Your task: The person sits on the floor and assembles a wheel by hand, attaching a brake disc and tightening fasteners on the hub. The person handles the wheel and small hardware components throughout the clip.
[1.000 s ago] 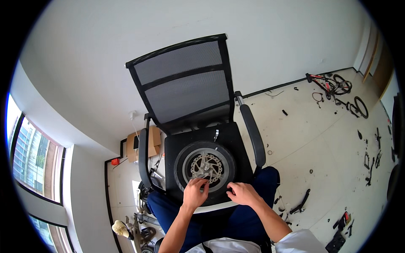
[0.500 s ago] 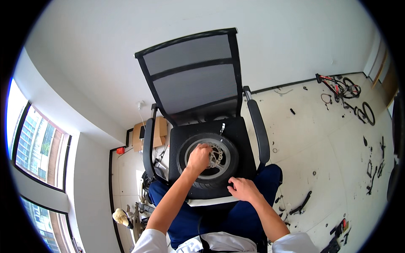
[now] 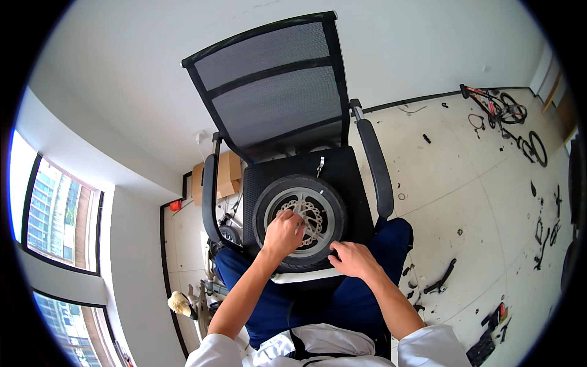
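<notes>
A small wheel (image 3: 333, 211) with a black tyre and a silver brake disc (image 3: 312, 215) lies flat on the seat of a black office chair (image 3: 275, 92). My left hand (image 3: 282, 235) is over the wheel's centre, its fingers curled onto the disc at the hub. On the tyre's near right rim my right hand (image 3: 353, 260) presses down with its fingers wrapped over the edge. A slim metal tool (image 3: 320, 166) lies on the seat just beyond the wheel. My knees in blue trousers are against the seat's front.
Chair armrests (image 3: 374, 162) flank the wheel on both sides. Cardboard boxes (image 3: 223, 177) stand behind the chair at left. A red bicycle frame and loose wheels (image 3: 507, 119) lie far right. Black parts (image 3: 443, 278) are scattered on the tiled floor. Windows (image 3: 58, 214) are at left.
My left hand has moved from the wheel's near edge up onto the disc at the hub. My right hand stayed on the tyre's near rim.
</notes>
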{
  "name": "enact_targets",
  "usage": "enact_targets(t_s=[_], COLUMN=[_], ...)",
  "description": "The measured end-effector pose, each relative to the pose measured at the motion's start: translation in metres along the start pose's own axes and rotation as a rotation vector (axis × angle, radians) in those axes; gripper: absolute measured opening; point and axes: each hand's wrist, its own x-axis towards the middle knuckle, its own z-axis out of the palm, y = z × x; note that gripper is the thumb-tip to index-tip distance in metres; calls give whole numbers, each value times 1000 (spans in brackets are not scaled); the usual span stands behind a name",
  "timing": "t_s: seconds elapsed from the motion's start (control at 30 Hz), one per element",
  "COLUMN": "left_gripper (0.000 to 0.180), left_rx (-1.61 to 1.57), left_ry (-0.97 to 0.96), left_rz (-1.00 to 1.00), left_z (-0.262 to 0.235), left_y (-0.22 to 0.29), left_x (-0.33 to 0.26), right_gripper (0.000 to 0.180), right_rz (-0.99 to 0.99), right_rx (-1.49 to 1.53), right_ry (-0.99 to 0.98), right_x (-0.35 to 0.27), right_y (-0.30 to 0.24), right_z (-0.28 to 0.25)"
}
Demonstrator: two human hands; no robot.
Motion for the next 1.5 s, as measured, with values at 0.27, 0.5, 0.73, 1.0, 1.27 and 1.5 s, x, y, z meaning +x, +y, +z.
enact_targets(t_s=[0.27, 0.5, 0.73, 1.0, 1.27, 1.5], left_gripper=[16, 16, 26, 32, 21, 32], left_rx=[31, 36, 131, 162, 52, 159], left_ry=[-15, -18, 19, -18, -26, 40], left_rz=[-43, -145, -160, -290, -45, -195], left_z=[-8, -15, 5, -12, -5, 3], left_y=[-7, -5, -13, 1, -18, -20], left_x=[-9, -17, -17, -8, -17, -18], right_gripper=[31, 31, 33, 32, 33, 34], right_rz=[20, 33, 31, 11, -8, 10], right_rx=[-2, -13, -16, -37, -47, -42], right_ry=[-17, -46, -58, -37, -41, -59], right_x=[-2, 0, -2, -2, -1, -2], right_y=[-2, -1, -3, 1, 4, 3], right_z=[-4, -3, -5, 0, 5, 2])
